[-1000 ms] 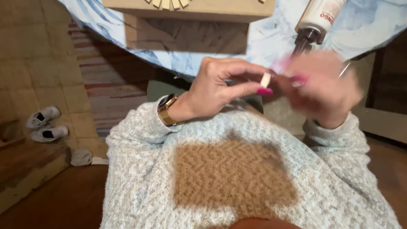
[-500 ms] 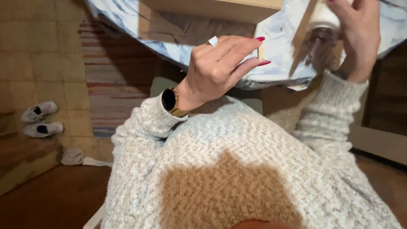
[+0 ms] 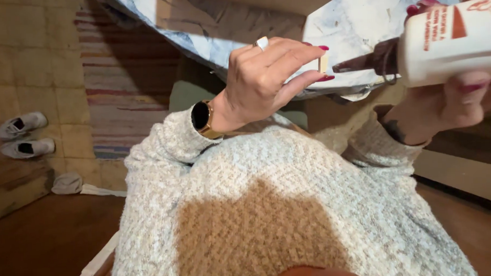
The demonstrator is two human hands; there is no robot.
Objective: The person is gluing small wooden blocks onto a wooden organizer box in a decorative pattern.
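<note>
Now pinching a small pale wooden block point(image 3: 323, 63) between thumb and fingertips of the left hand point(image 3: 265, 80), closed tight, held up over the blue-and-white marbled table cover point(image 3: 356, 25). Gripping a white plastic glue bottle point(image 3: 451, 41) in the right hand point(image 3: 456, 100), fingers wrapped fully round. Lying sideways, long axis level, dark nozzle point(image 3: 365, 62) aimed left, tip just beside the block's right face, barely apart.
</note>
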